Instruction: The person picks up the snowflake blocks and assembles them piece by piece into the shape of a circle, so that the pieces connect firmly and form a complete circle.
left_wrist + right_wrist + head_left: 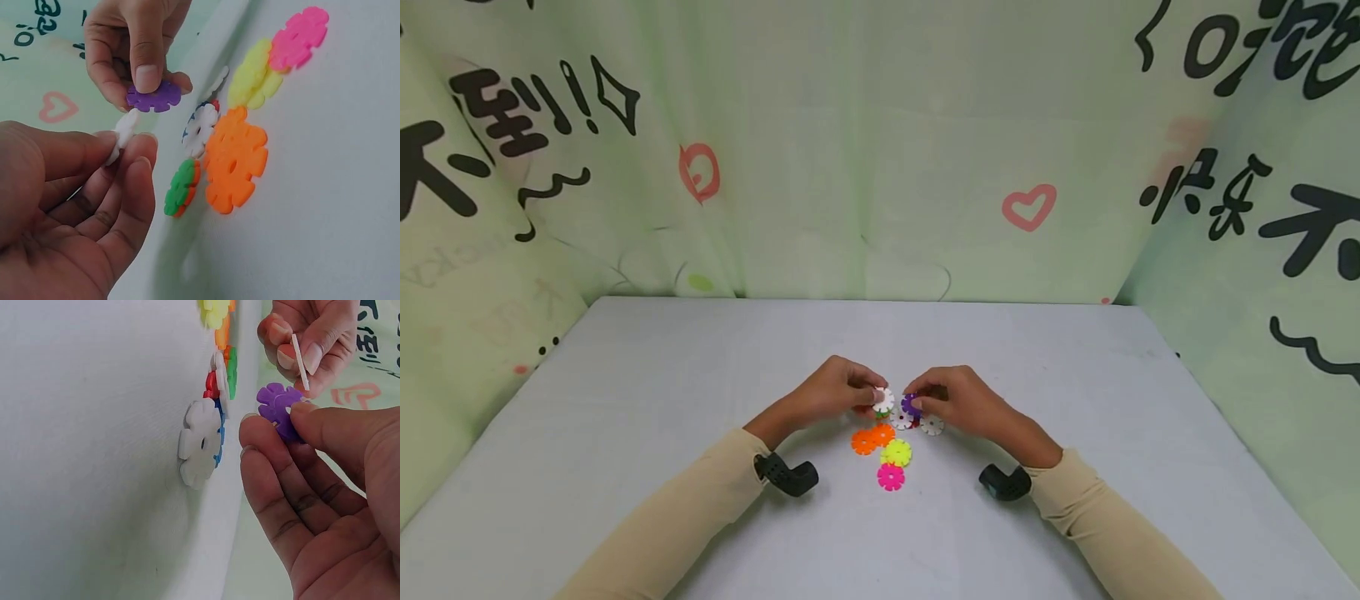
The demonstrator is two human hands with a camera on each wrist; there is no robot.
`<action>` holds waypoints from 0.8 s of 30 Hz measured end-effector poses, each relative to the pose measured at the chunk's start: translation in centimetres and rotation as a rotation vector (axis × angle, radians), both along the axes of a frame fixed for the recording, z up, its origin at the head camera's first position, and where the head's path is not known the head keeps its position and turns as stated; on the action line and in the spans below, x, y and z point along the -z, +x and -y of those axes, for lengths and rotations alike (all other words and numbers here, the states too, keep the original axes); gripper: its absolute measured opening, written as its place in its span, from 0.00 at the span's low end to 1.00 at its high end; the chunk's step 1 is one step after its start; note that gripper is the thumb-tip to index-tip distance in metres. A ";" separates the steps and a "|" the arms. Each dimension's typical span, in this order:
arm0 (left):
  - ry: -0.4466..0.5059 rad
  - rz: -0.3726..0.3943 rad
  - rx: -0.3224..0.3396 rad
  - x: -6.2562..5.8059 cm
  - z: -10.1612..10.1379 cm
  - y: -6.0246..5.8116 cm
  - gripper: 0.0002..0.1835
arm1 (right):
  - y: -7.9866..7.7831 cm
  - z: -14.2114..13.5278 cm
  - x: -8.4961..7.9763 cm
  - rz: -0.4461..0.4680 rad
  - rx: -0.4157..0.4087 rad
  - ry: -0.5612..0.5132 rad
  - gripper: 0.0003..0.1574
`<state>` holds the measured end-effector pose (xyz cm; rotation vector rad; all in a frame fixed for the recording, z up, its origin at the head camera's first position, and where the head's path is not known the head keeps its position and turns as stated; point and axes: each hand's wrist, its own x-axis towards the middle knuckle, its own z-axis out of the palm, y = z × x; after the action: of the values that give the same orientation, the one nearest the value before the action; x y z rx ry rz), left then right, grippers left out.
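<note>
My left hand [840, 389] pinches a white notched disc [883, 401] between thumb and fingers; in the left wrist view the white disc [125, 134] is seen nearly edge-on. A purple notched disc [280, 410] is pinched by my right hand [962, 403], close to the white one; in the right wrist view a small gap separates them. Both hands are raised a little over a loose group of flower-shaped discs on the table. Nearest below them lie a green disc [181, 188], a white disc [201, 130] and another white disc [201, 445] by the right hand.
Orange discs [863, 442], a yellow disc [897, 453] and a pink disc [891, 477] lie on the white table [700, 350] nearer to me. Bits of red [210, 384] and blue [220, 434] discs show among the white ones. A printed curtain [880, 167] surrounds the table's back and sides.
</note>
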<state>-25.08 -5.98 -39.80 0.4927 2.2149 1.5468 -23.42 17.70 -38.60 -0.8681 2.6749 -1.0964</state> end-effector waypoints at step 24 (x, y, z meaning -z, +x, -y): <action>0.194 0.193 -0.097 -0.7 -0.3 0.0 0.15 | 0.1 0.5 -0.1 -0.097 0.072 -0.257 0.05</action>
<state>-25.07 -5.70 -39.13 0.2803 1.9808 1.7894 -23.31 17.17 -38.51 -0.8908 2.7012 -1.4763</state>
